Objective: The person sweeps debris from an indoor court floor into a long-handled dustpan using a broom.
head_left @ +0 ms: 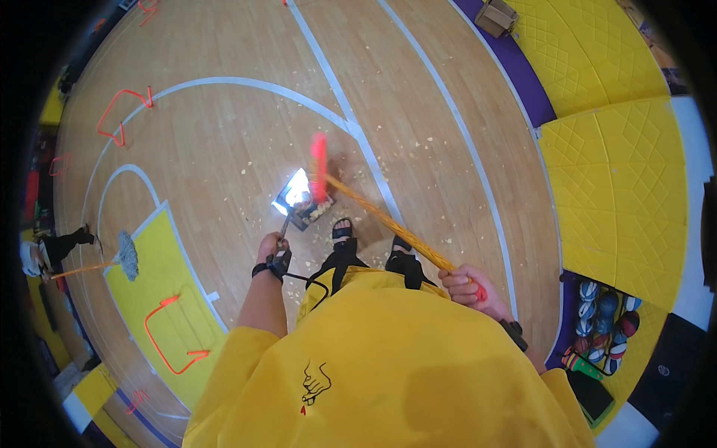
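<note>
My right hand (467,287) is wrapped round the upper end of the yellow-orange handle of a broom (388,220). The broom's red head (320,168), slightly blurred, is at the dustpan's right side; whether it touches the pan is unclear. Closed round the dustpan's thin handle, my left hand (272,248) is just in front of my left thigh. Glare whitens much of the dustpan (296,193), which stands ahead of my feet. Pale crumbly scraps (319,210) lie in its dark front part. More pale flakes are scattered over the wooden floor around it.
Orange hurdle frames (175,336) stand on the left. Another person (60,245) holds a mop (128,256) at far left. Yellow padded mats (616,179) line the right, with a rack of balls (601,328) below and a cardboard box (496,18) at upper right.
</note>
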The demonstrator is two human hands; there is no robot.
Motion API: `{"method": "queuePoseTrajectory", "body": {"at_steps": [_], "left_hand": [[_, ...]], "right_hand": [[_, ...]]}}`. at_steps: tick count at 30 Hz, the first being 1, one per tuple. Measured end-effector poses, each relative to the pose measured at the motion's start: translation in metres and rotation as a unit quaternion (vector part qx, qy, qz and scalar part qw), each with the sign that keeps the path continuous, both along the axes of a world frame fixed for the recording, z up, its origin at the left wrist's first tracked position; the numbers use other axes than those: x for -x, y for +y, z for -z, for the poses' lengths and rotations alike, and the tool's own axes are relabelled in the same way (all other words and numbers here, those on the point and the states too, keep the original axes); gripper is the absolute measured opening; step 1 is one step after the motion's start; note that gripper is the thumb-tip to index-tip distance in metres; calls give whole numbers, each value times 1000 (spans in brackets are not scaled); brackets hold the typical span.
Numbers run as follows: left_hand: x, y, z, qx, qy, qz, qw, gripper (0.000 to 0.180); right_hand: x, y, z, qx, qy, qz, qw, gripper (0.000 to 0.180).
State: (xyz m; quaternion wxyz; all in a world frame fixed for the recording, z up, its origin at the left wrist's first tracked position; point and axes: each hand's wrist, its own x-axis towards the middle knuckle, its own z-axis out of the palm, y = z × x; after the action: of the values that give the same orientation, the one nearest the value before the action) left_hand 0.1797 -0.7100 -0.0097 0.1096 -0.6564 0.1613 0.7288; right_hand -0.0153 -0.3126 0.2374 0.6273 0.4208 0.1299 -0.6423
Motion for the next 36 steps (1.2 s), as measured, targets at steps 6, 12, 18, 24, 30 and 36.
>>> {"method": "queuePoseTrajectory", "body": {"at_steps": [6,12,18,24,30,36], "left_hand": [[34,-45,0,16,35,15,999,23],[32,-70,4,53,21,37,998,20],[15,-100,13,22,27,44,998,17],[3,-111,18,26,29,57,998,16],[4,-117,20,23,36,55,998,16],[31,-116,13,-7,72,-4,997,14]], "right_hand": [[-7,-34,-17,-39,110,-12,993,13],[-3,-12,-6,-195,270,-34,942,11],[58,12,49,-302,331,-45,893,14],[71,-23,85,-319,365,-170,858,11],[10,-93,31,-127,326,-263,899,10],[-9,-118,9,-31,80,-78,993,8]]}}
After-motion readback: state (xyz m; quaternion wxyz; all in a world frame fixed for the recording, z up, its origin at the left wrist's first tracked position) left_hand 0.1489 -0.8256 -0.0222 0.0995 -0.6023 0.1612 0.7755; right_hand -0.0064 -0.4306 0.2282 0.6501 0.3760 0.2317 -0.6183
